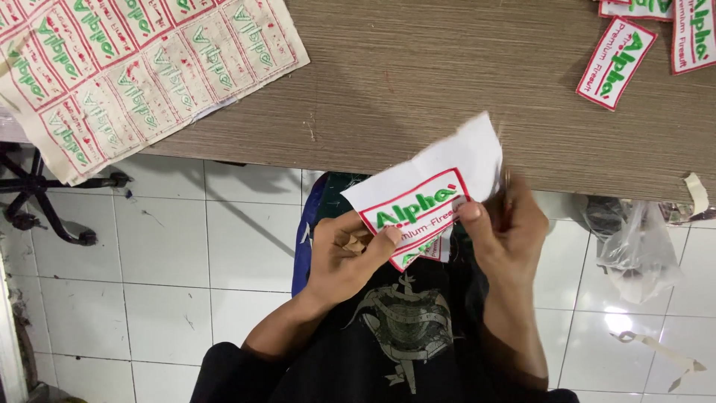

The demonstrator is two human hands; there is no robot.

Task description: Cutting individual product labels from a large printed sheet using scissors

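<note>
Left hand (344, 250) closed on the lower left part of a white cloth piece (432, 186), thumb pressed on top beside the red border of its embroidered label. Right hand (503, 224) closed on the right side of the same cloth piece, thumb on the label's right end, something thin and dark gripped in the fingers, too blurred to tell what. Cloth piece held in the air just before the near edge of the wooden table (418, 75), above the lap, tilted up to the right. On the table, far left: a large sheet of uncut labels (134, 67), hanging a little over the edge. On the table, far right: several single cut labels (616, 63), well apart from the hands. Below: white tiled floor (179, 261), clear plastic bag (634, 254) under the table at right.
</note>
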